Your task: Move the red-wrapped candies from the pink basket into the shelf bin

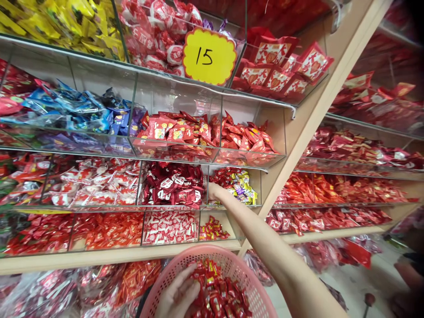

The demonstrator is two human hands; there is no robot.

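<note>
A pink perforated plastic basket (159, 282) is below the shelves, with red and yellow wrapped candies (220, 293) inside. Over its left part is my left hand (180, 291), fingers loosely stretched out and apart, close to the candies and holding nothing I can see. My right arm reaches forward across the basket's right side to the shelf. There my right hand (213, 192) is at the divider between the dark red wrapped candies (174, 183) and a bin of red, yellow and purple candies (240, 183). Its fingers are hidden, so what they touch is unclear.
Clear-walled shelf bins hold yellow packets (66, 26), blue packets (69, 108) and red packets (179, 128). A yellow price tag (209, 56) reads 15. A slanting wooden upright (304, 128) separates more shelves at right. Bagged candies (49, 291) lie beneath.
</note>
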